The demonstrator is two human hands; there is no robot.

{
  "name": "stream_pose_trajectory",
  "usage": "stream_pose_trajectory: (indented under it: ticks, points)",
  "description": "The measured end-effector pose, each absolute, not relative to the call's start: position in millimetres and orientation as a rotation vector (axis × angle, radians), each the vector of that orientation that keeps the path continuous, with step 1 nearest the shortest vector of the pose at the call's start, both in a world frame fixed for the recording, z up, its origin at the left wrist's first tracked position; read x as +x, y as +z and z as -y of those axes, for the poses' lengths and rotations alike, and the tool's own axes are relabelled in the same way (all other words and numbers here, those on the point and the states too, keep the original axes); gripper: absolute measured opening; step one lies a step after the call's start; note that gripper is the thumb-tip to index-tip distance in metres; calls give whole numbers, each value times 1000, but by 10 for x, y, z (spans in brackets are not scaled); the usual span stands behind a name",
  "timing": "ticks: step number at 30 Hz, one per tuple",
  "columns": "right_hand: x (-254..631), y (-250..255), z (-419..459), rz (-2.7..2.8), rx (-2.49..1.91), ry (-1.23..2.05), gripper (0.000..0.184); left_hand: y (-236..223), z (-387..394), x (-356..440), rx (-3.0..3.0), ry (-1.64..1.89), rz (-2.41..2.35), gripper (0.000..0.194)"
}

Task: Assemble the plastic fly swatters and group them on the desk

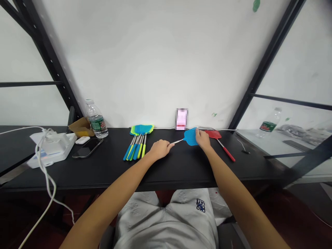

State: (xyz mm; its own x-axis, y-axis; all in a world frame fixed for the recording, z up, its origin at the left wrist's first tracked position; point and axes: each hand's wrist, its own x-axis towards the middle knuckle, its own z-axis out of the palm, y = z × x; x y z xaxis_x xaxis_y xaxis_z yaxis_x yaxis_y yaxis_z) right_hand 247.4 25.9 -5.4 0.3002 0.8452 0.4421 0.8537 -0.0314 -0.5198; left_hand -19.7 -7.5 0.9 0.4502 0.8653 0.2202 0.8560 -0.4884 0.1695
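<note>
One black desk (pixel 176 173). One pile of swatters (pixel 141 129), nine o'clock from the held one. One red swatter (pixel 228 154), three o'clock. One blue swatter (pixel 191 137), mid-desk: my left hand (pixel 160 149) closed round its handle, right hand (pixel 202 139) pinching its head. One lit screen (pixel 181 119), eleven o'clock. Risks I log: a forward swing could topple the screen; uneven pulling could bend the shaft (pixel 178 141).

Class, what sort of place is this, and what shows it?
Probably a workroom: there is a plain black table, a bunch of fly swatters lying on it, and a blue fly swatter being held.
</note>
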Motion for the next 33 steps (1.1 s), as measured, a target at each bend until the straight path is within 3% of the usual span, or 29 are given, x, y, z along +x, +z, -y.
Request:
stream_pose_trajectory:
  ticks: [33]
  points:
    - [2389,-122,-254,1609,-1782,-24,52,14,96,-203,2643,400,-1564,57]
